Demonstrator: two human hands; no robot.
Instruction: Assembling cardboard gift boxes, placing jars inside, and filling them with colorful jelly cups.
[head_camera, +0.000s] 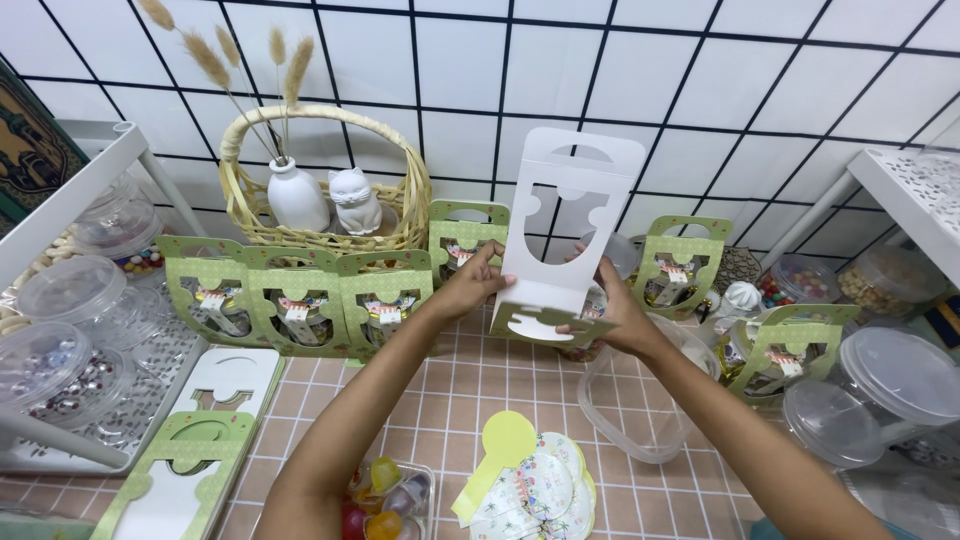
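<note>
I hold a die-cut cardboard sleeve (565, 215), white inside and green outside, upright above the tiled counter. My left hand (470, 285) grips its left lower edge. My right hand (610, 310) grips its right lower edge, where the green bottom flap (530, 322) folds forward. A small clear jar (612, 250) shows partly behind the sleeve, by my right fingers. Finished green sleeves with jars inside (300, 295) stand in a row to the left, and others (680, 265) stand to the right.
A wicker basket (400, 195) with a white vase and cat figurine stands at the back. Flat sleeves (205, 440) lie at front left, round paper cut-outs (530, 485) and a tub of coloured candies (385, 495) at front. Clear lidded jars (880, 385) crowd both sides, with an empty clear container (640, 405) nearby.
</note>
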